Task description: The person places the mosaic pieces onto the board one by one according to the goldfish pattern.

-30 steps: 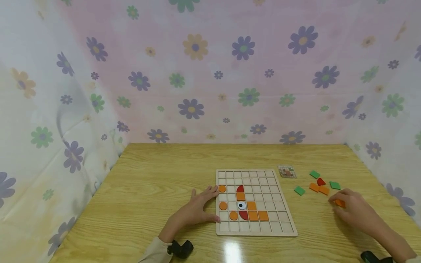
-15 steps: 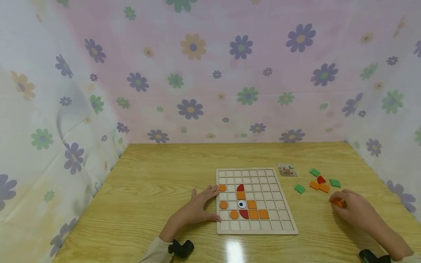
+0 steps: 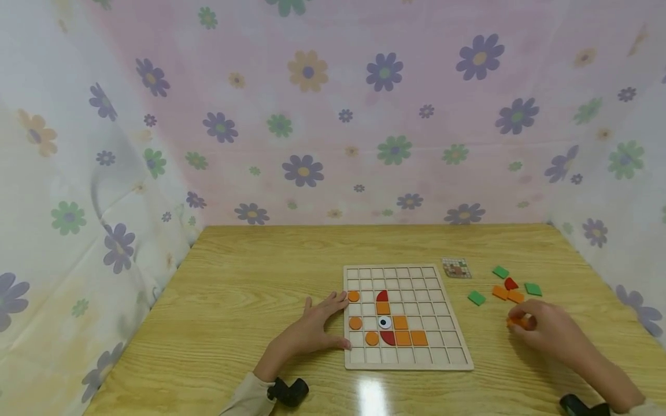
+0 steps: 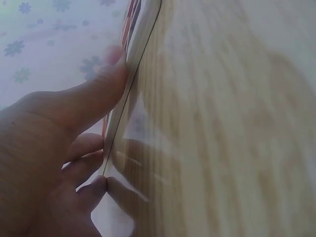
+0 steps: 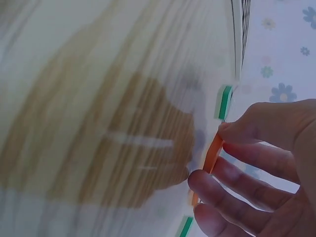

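Left of centre in the head view, my left hand (image 3: 311,331) touches the left edge of a wooden grid board (image 3: 452,356), thumb and fingers spread along it. The left wrist view shows the thumb (image 4: 94,94) against that edge. On the board lie orange discs (image 3: 355,323), orange squares (image 3: 403,338), two red curved-edge tiles (image 3: 387,337) and an eye tile (image 3: 384,322). Right of the board, my right hand (image 3: 554,329) pinches an orange tile (image 5: 212,155) between thumb and fingers, low over the table; the fingers partly hide it.
Beyond my right hand lie green tiles (image 3: 476,298), two orange tiles (image 3: 500,293) and a red tile (image 3: 511,283). A small pattern card (image 3: 456,267) sits by the board's far right corner. Flowered cloth (image 3: 333,133) hangs behind and at both sides of the table.
My right hand has shifted left, toward the board, with the orange tile between its fingers. My left hand stays at the board's edge, and the tiles on the board lie as before.
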